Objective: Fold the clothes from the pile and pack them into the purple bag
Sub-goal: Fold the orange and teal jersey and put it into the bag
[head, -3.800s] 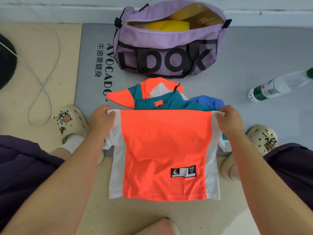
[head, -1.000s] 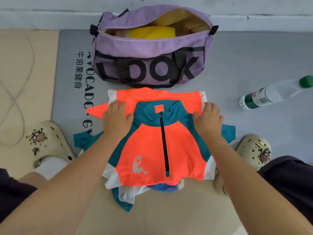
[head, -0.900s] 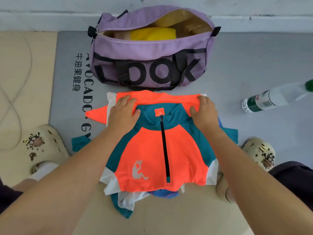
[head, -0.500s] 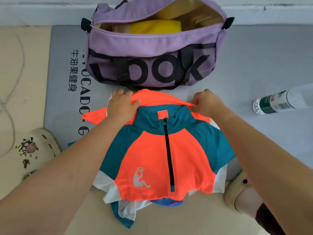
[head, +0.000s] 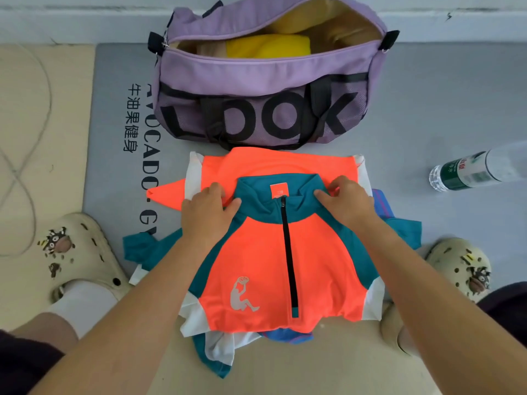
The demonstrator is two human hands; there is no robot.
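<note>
Orange-and-teal zip top (head: 273, 269) lies front-up on the clothes pile (head: 228, 346), collar pointing away from the person toward the purple bag (head: 262, 89), hem nearest the body. Long axis runs near-to-far, following the black zipper (head: 288, 252).

Left hand (head: 206, 215) sits on the left shoulder with its fingers curled over fabric beside the collar; thumb pressed in, looks like a pinch. Right hand (head: 346, 202) does the same on the right shoulder, fingertips bunched into the cloth at the collar's edge. Hands are apart, one on each side of the collar, about equally far from the bag.

Beneath the top and poking out on its far side is a second orange-and-white garment (head: 279, 165), its far edge almost at the bag's base. Blue fabric (head: 382, 206) shows at the right and under the hem.

Bag is directly ahead, mouth open, with a yellow item (head: 268, 47) already inside. Judgement: fold is not yet made; sleeves are spread to both sides, so they likely go inward first.

Readable text: "LOOK" in black across the bag. Grey mat (head: 427, 109) carries "AVOCADO" partly covered, plus Chinese characters 牛油果健身. Orange neck label (head: 279, 190) is too small to read. White basketball-player print (head: 242, 295) low on the chest. Water bottle (head: 470, 172) lies at right, green label unreadable.
</note>
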